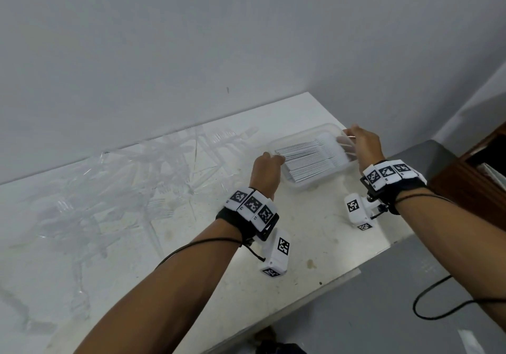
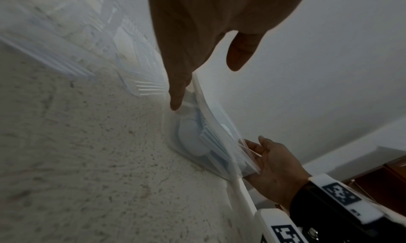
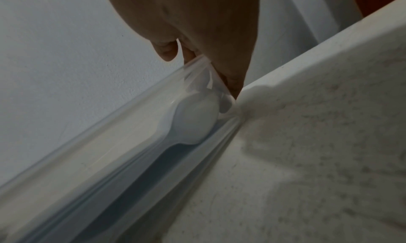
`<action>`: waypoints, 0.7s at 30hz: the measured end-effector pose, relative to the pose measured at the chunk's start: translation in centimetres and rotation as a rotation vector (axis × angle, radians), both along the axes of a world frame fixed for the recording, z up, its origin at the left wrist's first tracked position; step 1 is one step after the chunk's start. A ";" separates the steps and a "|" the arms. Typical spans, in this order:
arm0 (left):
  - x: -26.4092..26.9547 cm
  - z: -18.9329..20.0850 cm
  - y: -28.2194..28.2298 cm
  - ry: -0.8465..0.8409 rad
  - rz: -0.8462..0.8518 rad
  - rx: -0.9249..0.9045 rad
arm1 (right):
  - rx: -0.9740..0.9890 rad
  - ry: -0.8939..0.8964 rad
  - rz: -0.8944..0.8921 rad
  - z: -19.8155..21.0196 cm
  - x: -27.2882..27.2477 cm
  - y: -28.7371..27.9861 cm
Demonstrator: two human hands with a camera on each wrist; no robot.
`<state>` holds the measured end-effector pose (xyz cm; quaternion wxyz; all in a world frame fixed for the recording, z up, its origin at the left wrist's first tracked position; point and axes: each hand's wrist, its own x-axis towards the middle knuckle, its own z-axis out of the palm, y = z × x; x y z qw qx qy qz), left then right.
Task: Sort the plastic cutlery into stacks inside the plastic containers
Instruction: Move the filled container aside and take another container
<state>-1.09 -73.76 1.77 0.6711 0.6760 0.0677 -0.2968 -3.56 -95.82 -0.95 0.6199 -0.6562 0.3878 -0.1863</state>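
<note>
A clear plastic container stands at the table's far right and holds a tight row of white cutlery. My left hand is at its left end. In the left wrist view the left index finger is straight and presses the container wall, with the thumb apart. My right hand grips the right end; some fingers show through the plastic. In the right wrist view the right hand pinches the rim, and a white spoon bowl shows through the wall.
A big loose pile of clear plastic cutlery covers the table's left and middle. The white table's near edge runs diagonally, with grey floor beyond. A brown wooden cabinet stands right of the table. A black cable hangs from my right arm.
</note>
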 end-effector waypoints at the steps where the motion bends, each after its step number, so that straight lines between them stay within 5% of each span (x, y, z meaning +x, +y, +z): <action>1: 0.1 -0.2 0.0 -0.011 0.007 0.001 | -0.006 0.008 0.004 0.0 0.0 0.0; 4: 0.1 -0.1 0.3 -0.059 -0.005 0.015 | -0.088 0.062 0.023 0.3 -0.1 0.1; 7: 0.2 0.2 1.3 -0.129 -0.055 0.024 | -0.459 0.198 0.023 1.5 -0.3 0.7; 10: 0.8 1.0 4.1 -0.231 -0.090 0.041 | -0.639 0.108 0.085 3.7 0.7 3.7; 21: 3.0 3.5 26.4 -0.560 0.296 0.409 | -0.306 -0.173 0.693 6.6 9.9 28.8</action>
